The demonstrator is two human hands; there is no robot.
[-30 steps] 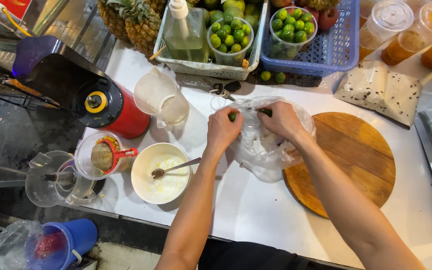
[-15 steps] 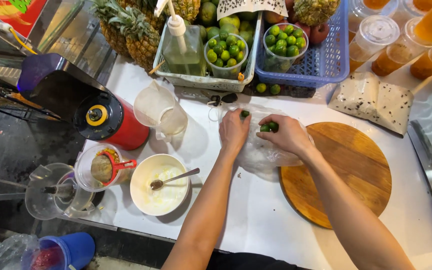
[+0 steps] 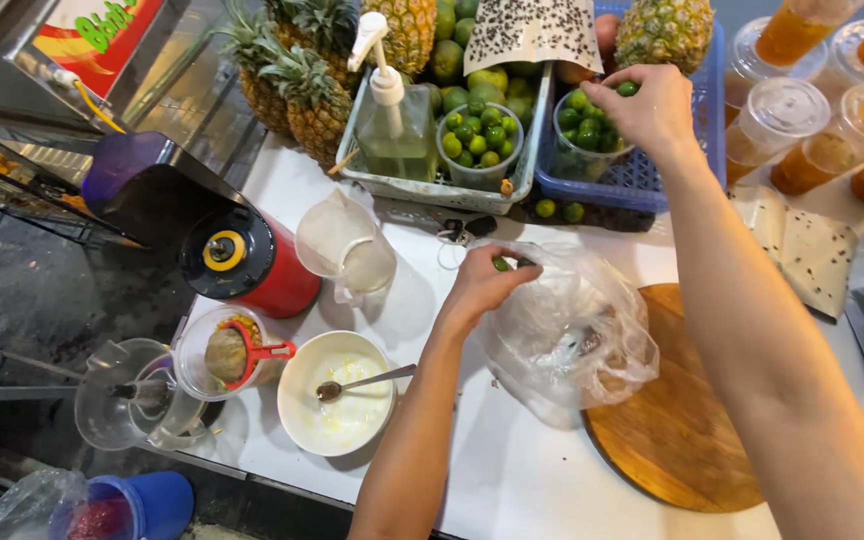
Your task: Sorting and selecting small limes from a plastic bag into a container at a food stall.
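Reaching hand: right hand was stretched to the far edge of the counter, fingertips pinched on a small green lime just above a clear cup of limes in the blue basket.
Holding hand: left hand was closed on the mouth of a clear plastic bag, a second lime at its fingertips.
Bag: lay mid-counter, overlapping the round wooden board.
Nearby: white bowl with spoon, near the counter's front edge.
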